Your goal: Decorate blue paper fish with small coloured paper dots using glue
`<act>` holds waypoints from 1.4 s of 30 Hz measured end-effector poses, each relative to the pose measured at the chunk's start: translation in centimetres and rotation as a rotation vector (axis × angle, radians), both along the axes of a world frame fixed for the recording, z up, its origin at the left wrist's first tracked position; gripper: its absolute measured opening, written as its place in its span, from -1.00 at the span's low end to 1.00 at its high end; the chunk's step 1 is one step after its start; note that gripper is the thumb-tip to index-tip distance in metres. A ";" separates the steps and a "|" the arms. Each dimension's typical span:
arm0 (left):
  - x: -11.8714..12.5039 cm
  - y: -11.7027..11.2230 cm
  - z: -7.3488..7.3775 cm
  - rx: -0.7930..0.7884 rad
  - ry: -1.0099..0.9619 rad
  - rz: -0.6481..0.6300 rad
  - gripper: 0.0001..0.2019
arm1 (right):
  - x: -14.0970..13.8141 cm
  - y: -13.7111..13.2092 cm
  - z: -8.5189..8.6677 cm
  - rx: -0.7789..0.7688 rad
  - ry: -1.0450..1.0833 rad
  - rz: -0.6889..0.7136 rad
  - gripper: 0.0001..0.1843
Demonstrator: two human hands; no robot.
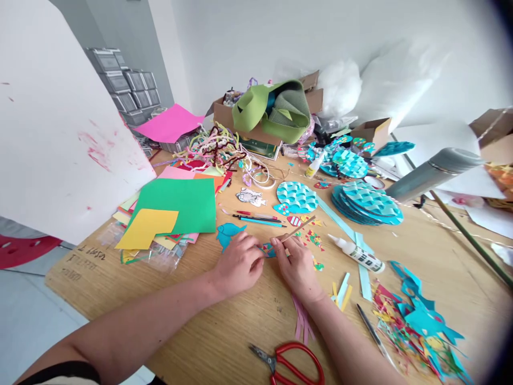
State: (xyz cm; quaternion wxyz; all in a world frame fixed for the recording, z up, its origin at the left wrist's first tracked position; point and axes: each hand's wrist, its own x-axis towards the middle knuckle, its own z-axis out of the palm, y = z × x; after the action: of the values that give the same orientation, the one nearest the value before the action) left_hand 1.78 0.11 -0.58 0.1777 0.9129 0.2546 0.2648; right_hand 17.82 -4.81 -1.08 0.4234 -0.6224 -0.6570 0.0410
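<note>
Left grip [236,266] pinches the teal paper scrap [267,249] lying between both hands; right grip [297,266] clasps a wooden stick [300,228].

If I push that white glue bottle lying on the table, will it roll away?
Probably a little: the white glue bottle has a round body and lies on its side on the flat wooden table. Its pointed cap would likely make it curve, not run straight. It looks like plastic, so likely light and not breakable.
</note>
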 end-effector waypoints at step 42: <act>4.0 2.5 0.7 -0.376 0.191 0.306 -0.70 | 0.2 -0.1 0.0 -0.007 0.068 -0.006 -0.63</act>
State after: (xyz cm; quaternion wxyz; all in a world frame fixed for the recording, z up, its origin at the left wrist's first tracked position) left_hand 5.80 2.65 0.15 0.2772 0.8355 0.4502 0.1493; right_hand 18.04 -4.93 -1.08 0.4433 -0.6241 -0.6403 0.0631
